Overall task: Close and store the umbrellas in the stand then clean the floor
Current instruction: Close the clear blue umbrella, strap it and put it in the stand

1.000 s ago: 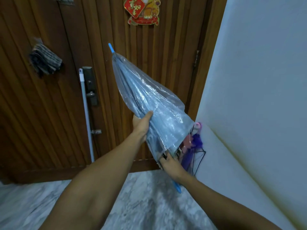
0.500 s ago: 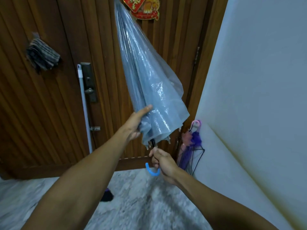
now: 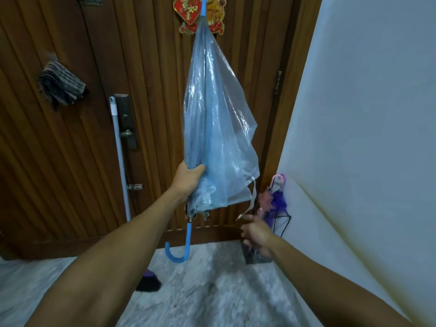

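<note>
- Umbrella (image 3: 212, 128) is hanging upright before the door (image 3: 146, 67), tip up, hooked handle down.
- Left hand (image 3: 187, 179) is gripping its lower canopy, fingers curled.
- Right hand (image 3: 256, 233) is pinching the strap (image 3: 252, 197) beside the stand (image 3: 282, 226).

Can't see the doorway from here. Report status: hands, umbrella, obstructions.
Left hand grips clear blue plastic umbrella, tip up. Right hand pinches its white strap. Wire stand already holds pink and purple umbrellas.

Left hand (image 3: 187, 179) grips umbrella (image 3: 217, 128) — upright.
</note>
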